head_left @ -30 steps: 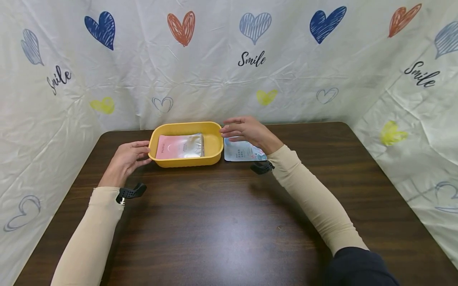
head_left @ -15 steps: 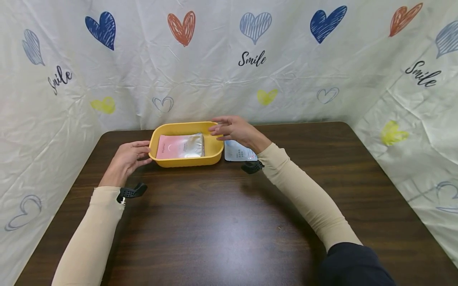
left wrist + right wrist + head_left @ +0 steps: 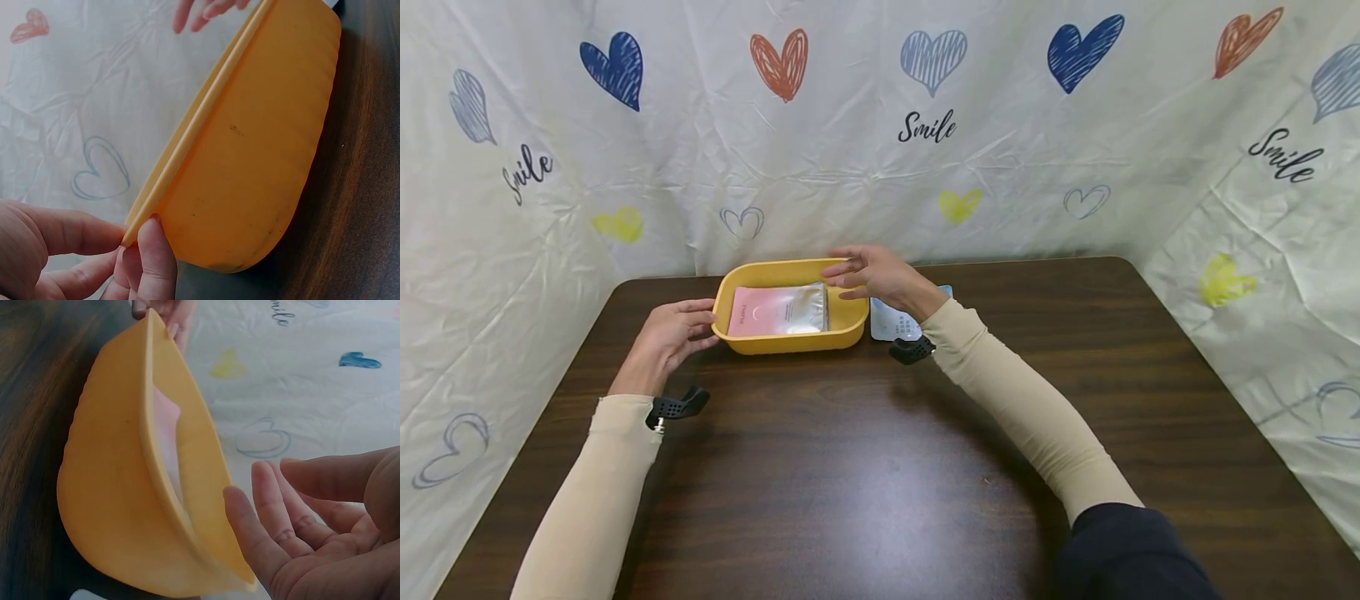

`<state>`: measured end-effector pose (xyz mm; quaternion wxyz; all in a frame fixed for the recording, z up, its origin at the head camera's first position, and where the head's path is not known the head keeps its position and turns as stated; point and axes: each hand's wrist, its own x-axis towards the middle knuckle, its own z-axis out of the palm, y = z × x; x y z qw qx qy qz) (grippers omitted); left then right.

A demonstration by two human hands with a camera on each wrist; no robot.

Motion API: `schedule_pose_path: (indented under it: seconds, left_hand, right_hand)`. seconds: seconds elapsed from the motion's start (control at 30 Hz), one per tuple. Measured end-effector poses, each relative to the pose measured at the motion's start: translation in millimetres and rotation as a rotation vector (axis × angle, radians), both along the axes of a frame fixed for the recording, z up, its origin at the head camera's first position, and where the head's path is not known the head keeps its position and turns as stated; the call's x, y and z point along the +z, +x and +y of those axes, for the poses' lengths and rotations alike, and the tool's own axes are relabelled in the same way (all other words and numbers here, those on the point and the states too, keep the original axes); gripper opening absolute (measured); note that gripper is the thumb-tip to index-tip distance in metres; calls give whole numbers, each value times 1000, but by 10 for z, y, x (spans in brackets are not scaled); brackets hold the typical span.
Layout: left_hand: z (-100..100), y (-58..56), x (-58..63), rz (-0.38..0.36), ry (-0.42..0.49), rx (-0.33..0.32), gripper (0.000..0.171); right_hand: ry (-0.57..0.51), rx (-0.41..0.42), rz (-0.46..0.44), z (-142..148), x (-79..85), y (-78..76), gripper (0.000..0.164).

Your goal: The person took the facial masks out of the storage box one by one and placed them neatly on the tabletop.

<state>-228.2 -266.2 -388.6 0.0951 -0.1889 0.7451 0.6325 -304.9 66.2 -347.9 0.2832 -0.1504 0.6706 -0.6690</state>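
A yellow plastic basin (image 3: 790, 343) stands at the back of the table. My left hand (image 3: 670, 337) pinches its left rim between thumb and fingers, as the left wrist view shows. Inside the basin lies a stack of pink-and-silver flat packets (image 3: 763, 311), which look like sheet mask sachets. Over the basin's right end hovers my right hand (image 3: 883, 277), fingers spread loosely and holding nothing. In the right wrist view its fingers (image 3: 247, 522) are near the rim; contact is hard to tell. A light blue flat packet (image 3: 891, 323) lies just right of the basin, partly hidden under my right wrist.
The dark wood-grain table (image 3: 820, 467) extends toward me and to both sides. Behind it and along the sides hangs a white cloth (image 3: 842, 175) with hearts and "Smile" lettering, close to the basin's back.
My right hand has shifted left, from beside the basin's right rim to over its right end. The left hand, basin and packets stay where they were.
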Motion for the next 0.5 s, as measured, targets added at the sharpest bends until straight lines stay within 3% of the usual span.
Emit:
schedule_pose_path:
  seconds: [0.5]
  left_hand:
    - [8, 10, 13, 12, -14, 4, 52]
  right_hand:
    - [68, 44, -21, -237, -136, -70, 60]
